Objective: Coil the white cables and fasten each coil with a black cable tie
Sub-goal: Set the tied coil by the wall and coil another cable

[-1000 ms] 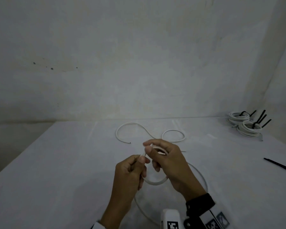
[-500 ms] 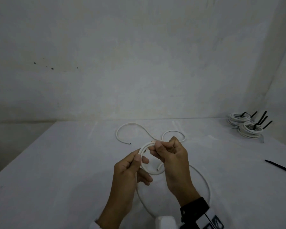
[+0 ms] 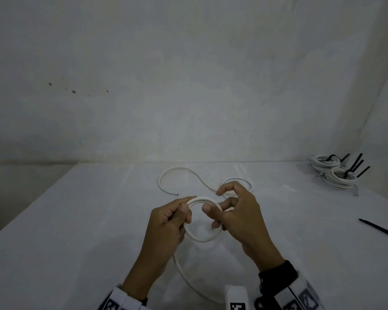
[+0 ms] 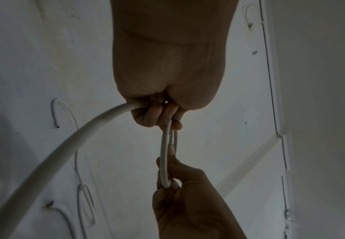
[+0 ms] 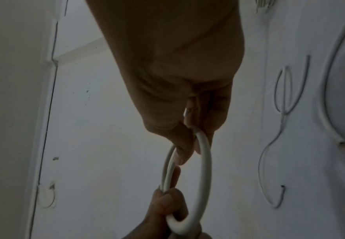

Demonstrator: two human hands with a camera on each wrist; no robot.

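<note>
A white cable (image 3: 202,240) is partly wound into a small ring of about two turns, held above the table between both hands. My left hand (image 3: 186,205) pinches the ring's left side between thumb and fingers. On the ring's right side my right hand (image 3: 217,217) has its thumb on top and its lower fingers curled round the cable, index finger raised. The left wrist view shows the ring (image 4: 164,153) edge-on between the left hand (image 4: 159,113) and the right hand (image 4: 167,181). The right wrist view shows the ring (image 5: 206,169) too. The uncoiled rest (image 3: 184,170) lies on the table.
Two finished coils (image 3: 337,179) with black ties stand at the back right of the white table (image 3: 76,242). One loose black cable tie (image 3: 381,231) lies at the right edge. A length of cable (image 3: 188,280) trails toward my body. A wall stands close behind.
A single hanging loop has become a ring of about two turns held between the hands. My right index finger has lifted off. The left hand keeps its pinch.
</note>
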